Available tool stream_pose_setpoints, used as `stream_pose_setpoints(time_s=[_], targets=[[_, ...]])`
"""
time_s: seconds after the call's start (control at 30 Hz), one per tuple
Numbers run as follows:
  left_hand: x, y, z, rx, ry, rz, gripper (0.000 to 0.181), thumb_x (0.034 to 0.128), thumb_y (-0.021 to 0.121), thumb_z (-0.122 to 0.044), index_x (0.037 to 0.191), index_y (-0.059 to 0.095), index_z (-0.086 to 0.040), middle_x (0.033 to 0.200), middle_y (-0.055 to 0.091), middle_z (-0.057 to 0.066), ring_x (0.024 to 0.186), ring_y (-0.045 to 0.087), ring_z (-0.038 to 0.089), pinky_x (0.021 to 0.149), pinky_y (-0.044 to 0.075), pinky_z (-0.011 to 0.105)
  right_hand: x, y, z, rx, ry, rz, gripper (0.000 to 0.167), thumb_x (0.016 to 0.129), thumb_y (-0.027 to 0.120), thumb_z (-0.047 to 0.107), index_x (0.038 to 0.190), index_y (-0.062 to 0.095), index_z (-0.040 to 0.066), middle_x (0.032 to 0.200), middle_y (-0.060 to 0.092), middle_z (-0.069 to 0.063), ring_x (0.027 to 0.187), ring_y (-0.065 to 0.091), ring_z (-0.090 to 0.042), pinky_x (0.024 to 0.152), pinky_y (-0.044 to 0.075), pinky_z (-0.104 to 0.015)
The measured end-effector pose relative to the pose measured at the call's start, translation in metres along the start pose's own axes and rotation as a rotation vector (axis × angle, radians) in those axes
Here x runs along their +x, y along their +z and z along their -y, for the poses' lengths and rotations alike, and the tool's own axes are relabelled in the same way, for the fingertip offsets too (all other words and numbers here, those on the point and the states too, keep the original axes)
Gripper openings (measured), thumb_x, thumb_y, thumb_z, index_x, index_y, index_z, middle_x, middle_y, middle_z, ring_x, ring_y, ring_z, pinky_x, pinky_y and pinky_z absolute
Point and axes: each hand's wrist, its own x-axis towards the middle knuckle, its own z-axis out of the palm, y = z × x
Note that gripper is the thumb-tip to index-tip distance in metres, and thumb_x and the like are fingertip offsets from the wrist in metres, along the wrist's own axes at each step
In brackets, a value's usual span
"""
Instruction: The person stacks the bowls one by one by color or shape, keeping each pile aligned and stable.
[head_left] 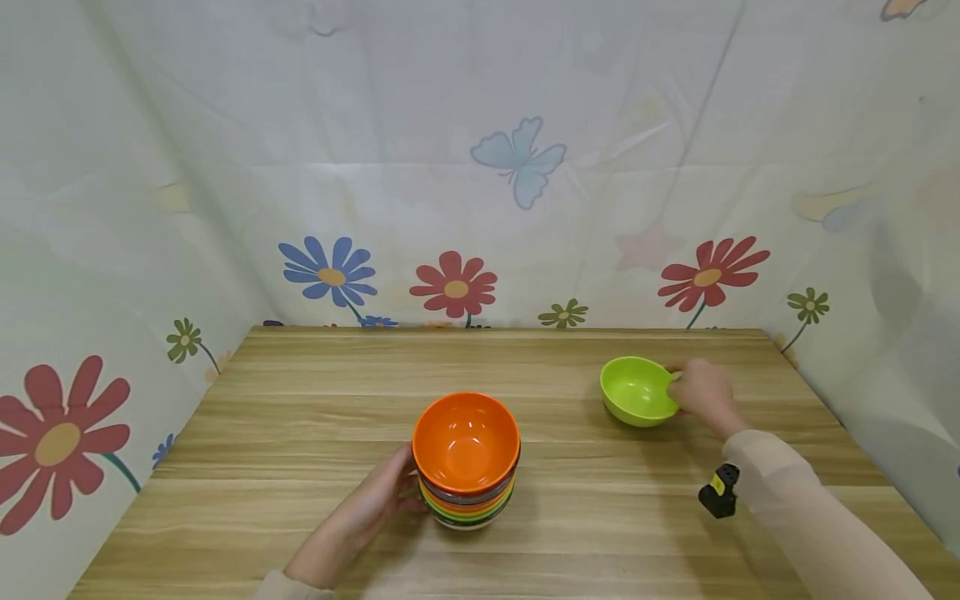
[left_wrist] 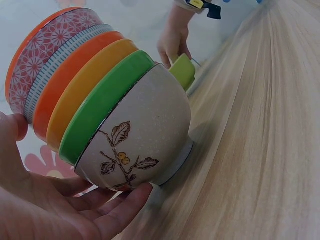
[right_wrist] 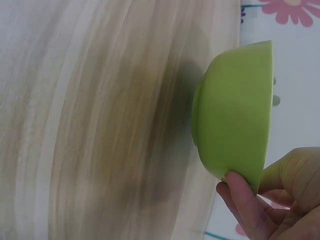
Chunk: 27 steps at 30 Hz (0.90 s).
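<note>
Near the front middle of the table stands a stack of bowls (left_wrist: 142,122) of several colours. An orange bowl (head_left: 467,443) with a patterned outside is on top, and a cream bowl (left_wrist: 162,110) with a leaf-and-branch print is at the bottom. My left hand (head_left: 396,485) holds the stack's left side, thumb by the upper bowls and fingers against the cream one. Further back on the right, my right hand (head_left: 703,393) pinches the rim of a lime green bowl (head_left: 636,392), thumb at the inner side and fingers outside. That bowl is upright; its foot looks slightly above the table.
The wood-grain table (head_left: 315,400) meets a pale curtain (head_left: 420,192) with printed flowers and a butterfly at its back edge. More curtain hangs at both sides. A small black device with a yellow label (head_left: 720,492) sits at my right wrist.
</note>
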Motion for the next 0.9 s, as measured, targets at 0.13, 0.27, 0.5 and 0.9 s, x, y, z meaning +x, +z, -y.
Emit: stream_pose_setpoints(time_s=[0.13, 0.27, 0.5, 0.9], targets=[[0.0, 0.0, 0.0, 0.0, 0.002, 0.001, 0.073, 0.0945, 0.028, -0.057, 0.135, 0.039, 0.002, 0.131, 0.048, 0.017, 0.107, 0.053, 0.021, 0.082, 0.049, 0.038, -0.001, 0.0, 0.009, 0.0, -0.041, 0.0, 0.043, 0.077, 0.047, 0.0, 0.118, 0.054, -0.013, 0.092, 0.063, -0.028, 0.05, 0.058, -0.012, 0.045, 0.049, -0.024], [0.0, 0.0, 0.0, 0.002, 0.001, 0.002, 0.073, 0.0945, 0.027, -0.057, 0.135, 0.038, 0.002, 0.131, 0.047, 0.017, 0.108, 0.053, 0.022, 0.082, 0.049, 0.038, -0.002, 0.0, 0.018, 0.02, -0.055, 0.013, 0.043, 0.077, 0.047, -0.001, 0.118, 0.054, -0.012, 0.091, 0.063, -0.028, 0.051, 0.059, -0.013, 0.044, 0.05, -0.023], [0.0, 0.001, -0.001, 0.002, -0.007, 0.005, 0.074, 0.0939, 0.028, -0.058, 0.136, 0.038, 0.001, 0.131, 0.048, 0.016, 0.108, 0.053, 0.021, 0.082, 0.049, 0.037, -0.004, -0.001, 0.03, 0.022, -0.103, 0.038, 0.043, 0.076, 0.047, -0.002, 0.117, 0.055, -0.011, 0.092, 0.063, -0.028, 0.051, 0.06, -0.014, 0.044, 0.05, -0.023], [-0.002, 0.002, -0.003, 0.003, -0.013, 0.005, 0.074, 0.0946, 0.026, -0.058, 0.138, 0.035, 0.001, 0.135, 0.043, 0.02, 0.11, 0.052, 0.022, 0.083, 0.049, 0.037, -0.009, -0.007, 0.053, -0.013, -0.178, 0.009, 0.038, 0.077, 0.049, -0.001, 0.112, 0.06, -0.009, 0.085, 0.065, -0.024, 0.045, 0.056, -0.01, 0.041, 0.048, -0.022]])
